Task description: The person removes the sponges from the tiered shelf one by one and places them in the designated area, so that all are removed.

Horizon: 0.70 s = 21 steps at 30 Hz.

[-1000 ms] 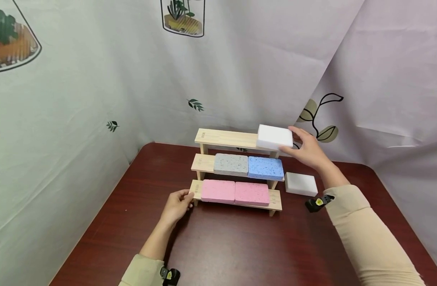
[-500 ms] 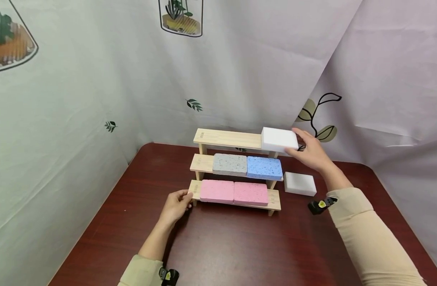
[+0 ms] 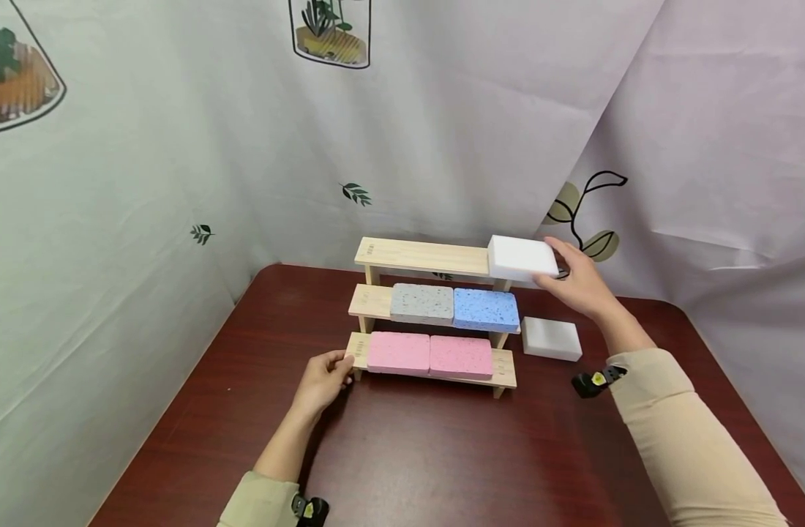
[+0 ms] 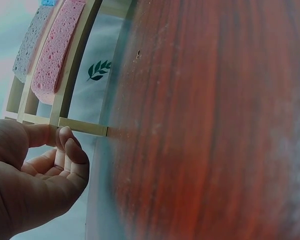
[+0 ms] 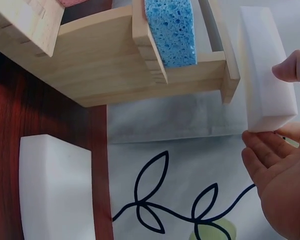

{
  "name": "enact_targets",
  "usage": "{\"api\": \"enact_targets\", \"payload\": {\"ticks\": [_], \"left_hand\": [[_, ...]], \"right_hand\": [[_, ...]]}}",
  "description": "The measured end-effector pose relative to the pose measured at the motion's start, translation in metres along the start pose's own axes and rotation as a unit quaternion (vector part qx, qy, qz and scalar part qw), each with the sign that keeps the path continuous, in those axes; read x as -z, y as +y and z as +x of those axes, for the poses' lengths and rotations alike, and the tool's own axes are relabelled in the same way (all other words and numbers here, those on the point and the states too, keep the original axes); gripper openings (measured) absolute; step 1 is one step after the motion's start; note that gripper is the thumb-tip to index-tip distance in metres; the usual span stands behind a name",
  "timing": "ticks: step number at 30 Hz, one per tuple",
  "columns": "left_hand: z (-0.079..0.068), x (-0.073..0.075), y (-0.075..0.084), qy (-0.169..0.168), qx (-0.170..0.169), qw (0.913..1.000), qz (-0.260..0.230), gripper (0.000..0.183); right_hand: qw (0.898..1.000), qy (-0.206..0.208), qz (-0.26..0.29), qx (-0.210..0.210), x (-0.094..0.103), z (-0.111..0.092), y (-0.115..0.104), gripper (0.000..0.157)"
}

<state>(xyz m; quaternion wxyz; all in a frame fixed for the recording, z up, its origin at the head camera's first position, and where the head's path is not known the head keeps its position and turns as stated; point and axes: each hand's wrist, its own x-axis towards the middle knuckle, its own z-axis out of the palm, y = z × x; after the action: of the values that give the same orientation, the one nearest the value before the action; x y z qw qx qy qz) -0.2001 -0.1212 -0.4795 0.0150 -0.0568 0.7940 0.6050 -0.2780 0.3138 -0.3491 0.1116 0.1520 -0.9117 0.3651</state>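
A three-tier wooden stand (image 3: pixel 424 255) rises in steps on the table. My left hand (image 3: pixel 323 380) pinches the left end of its lowest tier between thumb and fingers, as the left wrist view also shows. With thumb and fingertips, my right hand (image 3: pixel 577 282) grips a white sponge block (image 3: pixel 522 256) at its right end, over the right end of the top tier. In the right wrist view that block (image 5: pixel 267 70) shows a gap from the tier's edge. A grey sponge (image 3: pixel 422 303) and a blue sponge (image 3: pixel 485 309) lie on the middle tier. Two pink sponges (image 3: pixel 399 351) fill most of the lowest.
A second white block (image 3: pixel 551 338) lies on the table to the right of the stand, below my right forearm. The dark red table (image 3: pixel 429 454) ends at a pale printed cloth (image 3: pixel 442 146) hanging behind and at both sides.
My right hand has moved the white sponge block rightward, toward and past the top tier's right end. My left hand keeps its hold on the lowest tier. The head view has shifted slightly.
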Motion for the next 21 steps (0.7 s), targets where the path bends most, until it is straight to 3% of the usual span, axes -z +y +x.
{"api": "enact_targets", "payload": {"ticks": [21], "left_hand": [[-0.001,0.0,-0.001,0.0,-0.005,1.0,0.002,0.025]], "right_hand": [[1.0,0.002,-0.003,-0.022,0.014,-0.012,0.008,0.073]]}}
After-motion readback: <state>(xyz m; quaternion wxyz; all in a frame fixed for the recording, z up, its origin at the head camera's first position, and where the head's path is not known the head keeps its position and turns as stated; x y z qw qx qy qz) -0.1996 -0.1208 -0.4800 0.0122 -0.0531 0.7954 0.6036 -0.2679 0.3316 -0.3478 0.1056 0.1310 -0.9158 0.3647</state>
